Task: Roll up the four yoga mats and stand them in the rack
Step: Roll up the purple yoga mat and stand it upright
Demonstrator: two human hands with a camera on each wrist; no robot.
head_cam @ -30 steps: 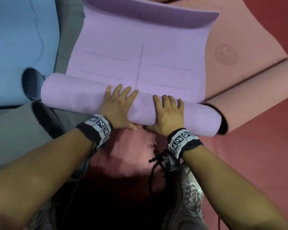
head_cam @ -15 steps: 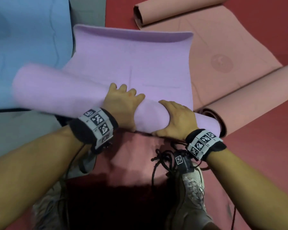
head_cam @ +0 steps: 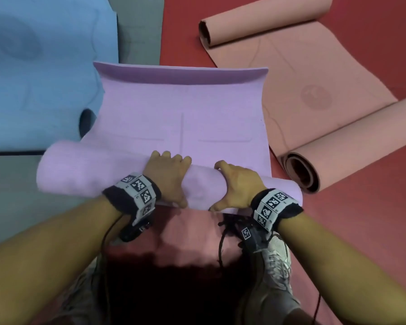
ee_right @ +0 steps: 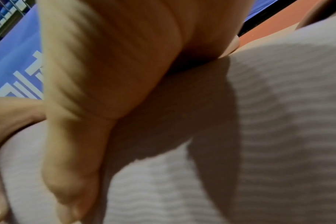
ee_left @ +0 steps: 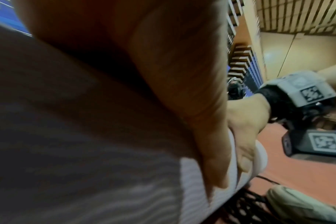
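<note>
Spreading across the red floor (head_cam: 361,231) lie a blue foam mat (head_cam: 38,78), a salmon-pink mat (head_cam: 314,90) curled at both ends, and my half-rolled lilac foam yoga mat (head_cam: 174,109). My left hand (head_cam: 168,177) and right hand (head_cam: 238,186) both clamp its roll, fingers curled over the top. I judge uneven pushing could skew the roll into a cone, since its left end overhangs.

A matte red floor (head_cam: 361,231) meets a grey floor panel (head_cam: 10,195); tan walls (ee_left: 307,51) rise beside slatted wooden panelling (ee_left: 297,15).
</note>
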